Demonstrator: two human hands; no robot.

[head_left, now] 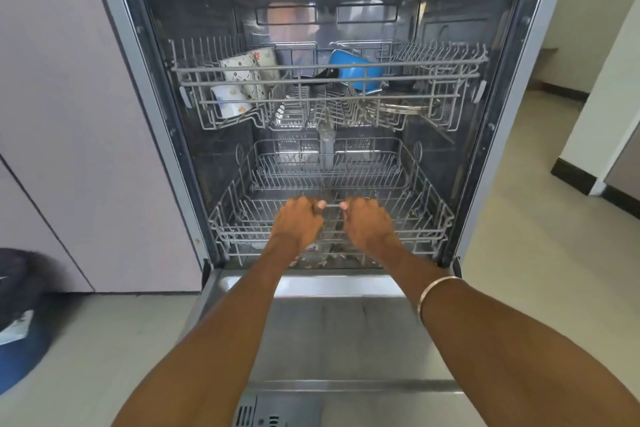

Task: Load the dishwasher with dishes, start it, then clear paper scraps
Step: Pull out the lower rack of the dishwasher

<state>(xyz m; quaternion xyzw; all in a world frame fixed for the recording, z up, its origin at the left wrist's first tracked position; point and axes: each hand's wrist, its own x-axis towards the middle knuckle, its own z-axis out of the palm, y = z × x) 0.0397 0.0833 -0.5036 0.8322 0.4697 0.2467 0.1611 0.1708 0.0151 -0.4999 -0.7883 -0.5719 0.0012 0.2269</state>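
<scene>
Nearest the camera, the dishwasher door (346, 333) lay folded flat, a brushed steel panel with a slotted vent at its lower edge. Over it stretched two bare forearms, the right one ringed by a thin metal bangle (437, 291). And there they were at the lower rack (242, 218): the left hand (300, 222) and the right hand (367, 222), side by side, fingers of both curled tight over the front top wire, thumbs nearly meeting across the short stretch of wire between them. That rack was grey coated wire, a deep open grid with rows of upright tines, sitting inside the tub just behind the door hinge.

Higher and further in, the upper rack (450, 62) of the same grey wire held the dishes. On its left, two white patterned mugs (249, 73) lay tipped on their sides. Middle-right, a glossy blue bowl (356, 71) stood tilted on edge, and beside it a round lid with a shiny metal rim (401, 107) lay low in the tines. Behind all this, the dark, reflective tub wall (207, 10).

Off left, flat pale cabinet fronts (69, 114); smooth cream floor tiles (519, 218) on the right.
</scene>
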